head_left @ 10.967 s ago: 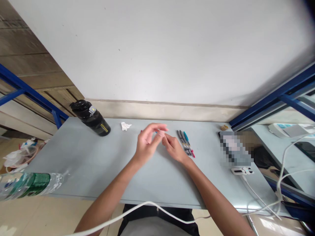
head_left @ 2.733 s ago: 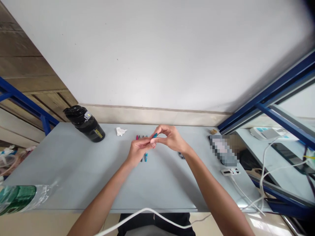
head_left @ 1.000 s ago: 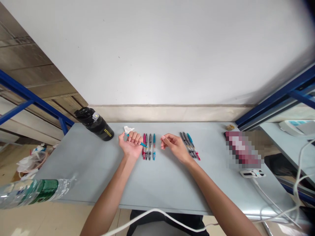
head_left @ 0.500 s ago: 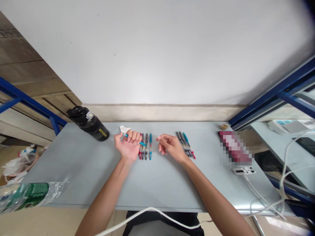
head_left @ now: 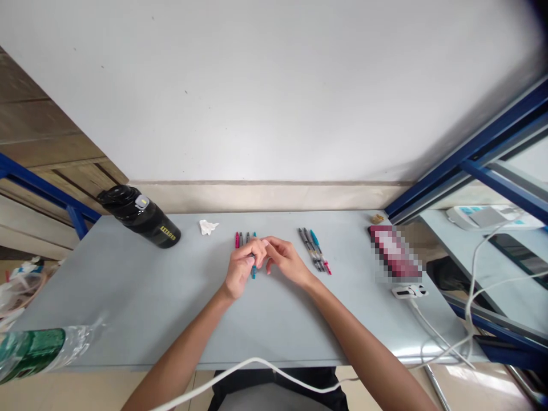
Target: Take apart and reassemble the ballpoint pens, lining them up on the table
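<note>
My left hand [head_left: 242, 269] is closed, fingers curled inward, around a teal pen that is now almost wholly hidden. My right hand [head_left: 287, 261] meets it at the fingertips, its thumb and forefinger pinched together; what lies between them is hidden. Below and behind my left hand is a row of upright-lying pens, with a pink pen [head_left: 237, 240] at its left end and a teal pen [head_left: 254, 273] at its right, partly covered. To the right of my right hand lies a second group: grey-black pens [head_left: 309, 245], a teal-capped pen [head_left: 315, 238] and a pink-ended one [head_left: 327, 267].
A black bottle [head_left: 148, 220] lies at the back left of the grey table [head_left: 171, 319], near a crumpled tissue [head_left: 208, 227]. A blurred red item [head_left: 394, 251] and a white device [head_left: 410, 291] with a cable are at the right. A green-labelled plastic bottle [head_left: 38, 348] is front left.
My left hand has turned over from palm up and its fingers have come together with those of my right hand. The teal pen it held has gone out of sight. The view has shifted slightly.
</note>
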The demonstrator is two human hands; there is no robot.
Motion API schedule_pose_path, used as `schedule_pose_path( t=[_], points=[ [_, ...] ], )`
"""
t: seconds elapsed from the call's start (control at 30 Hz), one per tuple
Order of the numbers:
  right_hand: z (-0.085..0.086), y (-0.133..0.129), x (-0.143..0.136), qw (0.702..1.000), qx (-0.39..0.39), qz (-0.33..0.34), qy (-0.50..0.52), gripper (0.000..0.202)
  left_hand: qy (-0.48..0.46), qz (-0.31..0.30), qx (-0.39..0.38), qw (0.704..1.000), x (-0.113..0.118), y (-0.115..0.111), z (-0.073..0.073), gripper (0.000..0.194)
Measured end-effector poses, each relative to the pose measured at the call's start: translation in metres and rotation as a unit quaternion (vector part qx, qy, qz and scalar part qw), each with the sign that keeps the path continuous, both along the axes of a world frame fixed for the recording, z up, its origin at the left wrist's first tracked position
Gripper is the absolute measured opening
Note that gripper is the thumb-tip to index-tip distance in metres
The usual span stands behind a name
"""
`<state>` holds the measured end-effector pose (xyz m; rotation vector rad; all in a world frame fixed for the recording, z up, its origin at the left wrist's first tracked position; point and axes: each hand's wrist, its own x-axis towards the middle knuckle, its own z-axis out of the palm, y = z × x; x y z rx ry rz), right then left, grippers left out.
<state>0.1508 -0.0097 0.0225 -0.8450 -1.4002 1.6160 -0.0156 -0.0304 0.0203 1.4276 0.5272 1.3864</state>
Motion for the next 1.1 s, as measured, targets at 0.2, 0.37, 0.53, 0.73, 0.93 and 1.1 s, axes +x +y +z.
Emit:
schedule_pose_path(
  t=[0.2, 0.37, 0.53, 0.73, 0.93, 1.1],
  points=[
    [-0.002, 0.010, 0.013, 0.994, 0.019, -0.106, 0.010, 0.039, 0.186, 0.053, 0.066, 0.979, 0.001, -0.002, 0.010, 0.022],
    [-0.012, 0.019, 0.028, 0.955, 0.169, -0.139, -0.202, 0.026, 0.247, 0.112, 0.090, 0.958, 0.004, 0.003, 0.002, 0.022],
    [-0.020, 0.014, 0.026, 0.838, 0.304, -0.073, -0.448, 0.023, 0.245, 0.187, 0.072, 0.949, -0.003, 0.016, -0.003, 0.021],
    [-0.023, 0.009, 0.018, 0.847, 0.337, -0.050, -0.408, 0.043, 0.241, 0.262, 0.008, 0.935, -0.015, 0.026, -0.008, 0.018],
    [-0.024, 0.008, 0.019, 0.876, 0.328, -0.039, -0.353, 0.035, 0.293, 0.273, -0.019, 0.916, -0.016, 0.033, -0.025, 0.010],
    [-0.016, 0.016, 0.030, 0.876, 0.323, -0.059, -0.353, 0.034, 0.347, 0.260, 0.025, 0.901, -0.012, 0.034, -0.031, 0.020]
  ],
)
